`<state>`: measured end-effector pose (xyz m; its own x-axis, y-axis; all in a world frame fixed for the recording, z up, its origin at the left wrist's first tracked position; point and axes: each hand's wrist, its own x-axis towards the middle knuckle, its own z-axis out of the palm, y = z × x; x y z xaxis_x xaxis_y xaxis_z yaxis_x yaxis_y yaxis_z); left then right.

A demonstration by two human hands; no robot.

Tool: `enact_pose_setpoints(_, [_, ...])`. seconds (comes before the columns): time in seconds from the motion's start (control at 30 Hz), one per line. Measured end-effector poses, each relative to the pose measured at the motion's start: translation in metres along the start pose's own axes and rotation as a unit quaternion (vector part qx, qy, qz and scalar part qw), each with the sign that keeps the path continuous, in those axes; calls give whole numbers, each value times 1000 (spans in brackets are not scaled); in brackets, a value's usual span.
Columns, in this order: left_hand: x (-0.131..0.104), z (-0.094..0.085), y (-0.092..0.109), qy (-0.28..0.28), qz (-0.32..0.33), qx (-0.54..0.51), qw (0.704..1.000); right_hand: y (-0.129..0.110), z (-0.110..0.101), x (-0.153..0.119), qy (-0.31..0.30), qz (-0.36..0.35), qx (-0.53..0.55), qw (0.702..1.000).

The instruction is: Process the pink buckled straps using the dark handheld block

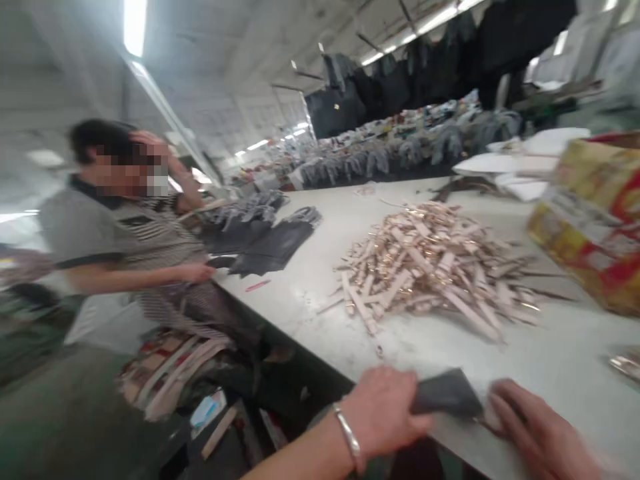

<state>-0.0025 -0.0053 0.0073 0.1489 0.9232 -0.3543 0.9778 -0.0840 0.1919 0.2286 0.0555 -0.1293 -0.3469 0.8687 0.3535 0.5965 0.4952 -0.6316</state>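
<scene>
My left hand (385,410), with a silver bangle on its wrist, grips one end of a dark grey flat piece (447,393) at the near edge of the white table (550,367). At the piece's other end my right hand (537,433) presses on it with its fingers. The image is blurred, so how the right hand's fingers lie is unclear. Just beyond my hands lies a big heap of pale pink straps with gold buckles (435,267).
A co-worker in a striped shirt (130,247) sits at the table's left side, touching dark pieces (270,243). A yellow-red cardboard box (595,220) stands at right. White sheets (515,163) and grey goods lie at the back. Bags and scraps sit on the floor.
</scene>
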Motion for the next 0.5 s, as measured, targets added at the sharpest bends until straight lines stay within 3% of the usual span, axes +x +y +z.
enact_pose_setpoints(0.07, [-5, -6, -4, 20, -1, 17, 1000, 1, -6, -7, -49, 31, 0, 998])
enact_pose_setpoints(0.27, [-15, -9, 1, 5, 25, 32, 999, -7, -3, 1, -67, 77, -3, 995])
enact_pose_setpoints(0.5, [4, -8, 11, -9, 37, 30, 999, -13, -6, 2, -78, 95, 9, 992])
